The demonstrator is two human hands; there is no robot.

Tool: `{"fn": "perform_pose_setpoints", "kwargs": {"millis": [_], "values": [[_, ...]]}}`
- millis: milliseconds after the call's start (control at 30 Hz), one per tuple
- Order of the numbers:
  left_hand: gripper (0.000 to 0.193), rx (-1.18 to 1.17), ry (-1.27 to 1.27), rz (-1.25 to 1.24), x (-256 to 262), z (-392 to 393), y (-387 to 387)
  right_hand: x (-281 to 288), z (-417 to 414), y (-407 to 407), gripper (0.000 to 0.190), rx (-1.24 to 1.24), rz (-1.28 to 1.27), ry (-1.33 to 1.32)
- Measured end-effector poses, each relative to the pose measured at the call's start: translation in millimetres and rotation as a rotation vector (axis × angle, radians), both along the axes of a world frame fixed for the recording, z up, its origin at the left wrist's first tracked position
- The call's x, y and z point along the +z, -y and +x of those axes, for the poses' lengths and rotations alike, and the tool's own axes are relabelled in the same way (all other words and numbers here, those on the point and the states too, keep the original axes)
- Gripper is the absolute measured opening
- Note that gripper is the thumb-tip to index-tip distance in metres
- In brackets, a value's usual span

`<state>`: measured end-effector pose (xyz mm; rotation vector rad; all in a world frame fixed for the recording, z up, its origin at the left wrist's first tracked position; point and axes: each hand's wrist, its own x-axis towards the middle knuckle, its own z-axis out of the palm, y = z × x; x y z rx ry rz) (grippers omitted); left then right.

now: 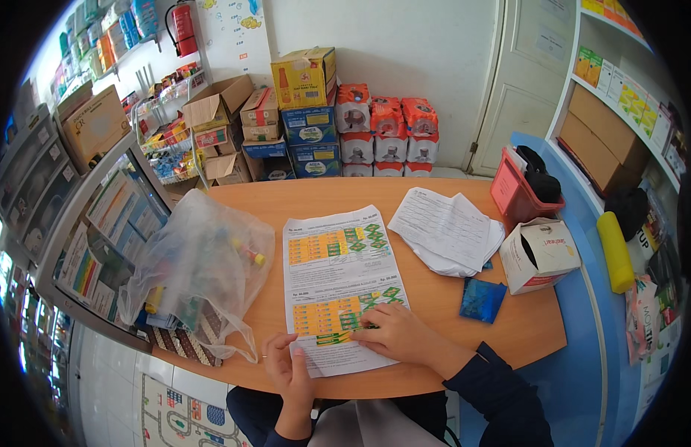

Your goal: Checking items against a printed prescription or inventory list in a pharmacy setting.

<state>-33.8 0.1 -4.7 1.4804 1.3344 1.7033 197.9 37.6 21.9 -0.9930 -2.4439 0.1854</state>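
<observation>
A printed paper sheet [345, 279] lies on the desk in front of me, with two text blocks and rows of yellow, orange and green cut-out pieces. My right hand [398, 335] rests palm-down over the lower block, its fingertips on the green pieces. Beside those fingertips, narrow green-and-yellow strips [333, 338] lie slightly tilted; whether the fingers pinch one is hidden. At the sheet's lower left edge is my left hand [289, 363], fingers loosely curled, thumb apart and nothing visible in it.
Left of the sheet sits a translucent plastic bag [211, 251] with a glue bottle [250, 254] inside. To the right are stacked papers [443, 229], a blue packet [482, 300], a white carton [541, 256] and a red basket [518, 187]. A glass display case [111, 223] borders the desk's left.
</observation>
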Motion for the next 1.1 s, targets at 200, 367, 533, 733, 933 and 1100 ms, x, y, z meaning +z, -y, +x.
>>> {"fn": "perform_pose_setpoints", "kwargs": {"millis": [200, 367, 533, 733, 933, 1100], "values": [[0.018, 0.014, 0.092, -0.008, -5.9, -2.6, -0.9, 10.7, -0.8, -0.8, 0.020, -0.038, 0.088, -0.190], [0.017, 0.031, 0.128, -0.004, -6.6, -2.4, -0.8, 18.2, 9.3, -2.9, 0.016, -0.176, 0.053, -0.441], [0.015, 0.004, 0.150, 0.005, -9.3, -4.0, -1.6, 17.3, 18.3, -6.6, 0.012, -0.322, -0.059, -0.685], [0.016, -0.064, 0.280, -0.020, -8.1, -1.9, 0.1, 12.0, 29.6, -10.4, 0.036, -0.439, -0.301, -0.531], [0.017, -0.093, 0.249, -0.074, -7.5, -0.4, 1.5, 3.8, 28.9, -13.4, 0.036, -0.462, -0.265, -0.386], [0.018, -0.071, 0.175, -0.066, -6.3, 0.7, 1.0, -2.6, 27.6, -15.4, 0.043, -0.437, -0.173, -0.385]]}}
